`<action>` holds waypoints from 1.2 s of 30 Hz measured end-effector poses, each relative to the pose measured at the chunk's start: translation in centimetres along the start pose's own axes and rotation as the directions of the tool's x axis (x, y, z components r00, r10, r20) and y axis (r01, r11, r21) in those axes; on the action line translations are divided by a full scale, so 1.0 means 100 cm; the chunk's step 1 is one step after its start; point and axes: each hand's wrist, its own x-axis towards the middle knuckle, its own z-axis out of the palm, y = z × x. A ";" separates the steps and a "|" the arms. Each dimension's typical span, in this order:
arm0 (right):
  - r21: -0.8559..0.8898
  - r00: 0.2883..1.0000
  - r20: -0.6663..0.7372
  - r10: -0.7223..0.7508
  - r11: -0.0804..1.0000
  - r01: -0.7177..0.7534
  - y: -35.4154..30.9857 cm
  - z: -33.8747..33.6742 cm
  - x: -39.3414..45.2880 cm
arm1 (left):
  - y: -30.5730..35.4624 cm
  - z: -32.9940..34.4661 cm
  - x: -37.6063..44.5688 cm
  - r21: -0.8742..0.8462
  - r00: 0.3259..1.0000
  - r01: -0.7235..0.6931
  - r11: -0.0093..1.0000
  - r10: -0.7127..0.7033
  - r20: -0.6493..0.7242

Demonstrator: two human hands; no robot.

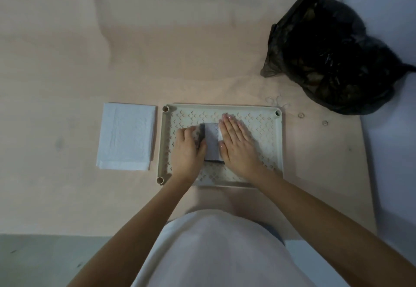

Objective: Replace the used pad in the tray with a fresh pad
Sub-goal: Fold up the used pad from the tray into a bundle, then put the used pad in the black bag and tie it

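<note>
No brand, label or legible writing shows on any item; the only surface marking is the cut-out chevron pattern across the floor of the tray (278, 142) and a faint embossed quilting on the fresh pad (126, 137). The tray, pale green with round corner sockets, lies flat on a peach-coloured sheet (157, 50) directly beneath both hands. In its middle, between the two hands, sits the used pad (212, 142), folded down to a small greyish-lilac block with a darker edge on its left side. The left hand (188, 149) has its fingers curled over the left edge of that block and its thumb against the near left side, gripping it. The right hand (237, 142) lies flat with straight fingers, pressing on the right portion of the folded block and the tray floor beside it; a white corner of the pad shows just at the index finger. The fresh pad, white and folded into a rectangle, lies on the sheet just outside the tray, to the left of the left hand, apart from the tray rim by a narrow gap. Beyond and to the right of the right hand, well apart from the tray, a black plastic bag (328, 55) sits bulging at the sheet's edge, its contents not distinguishable. A few small ring-shaped marks or items lie on the sheet between bag and tray; what they are cannot be told. Both forearms cross the near rim of the tray, hiding part of it.
</note>
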 end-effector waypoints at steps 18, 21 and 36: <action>0.754 0.878 -0.160 0.451 0.630 -0.186 0.001 -0.040 -0.020 | 0.014 -0.029 0.011 -0.536 0.845 0.505 0.677 -0.262 0.466; 0.857 0.846 0.061 0.529 0.408 -0.317 0.004 -0.058 -0.032 | 0.011 -0.040 0.008 -0.621 0.832 0.525 0.582 -0.196 0.520; 0.891 0.730 0.448 0.516 -0.191 -0.412 0.006 -0.100 -0.051 | 0.052 -0.056 0.012 -0.651 0.807 0.434 0.623 0.053 0.588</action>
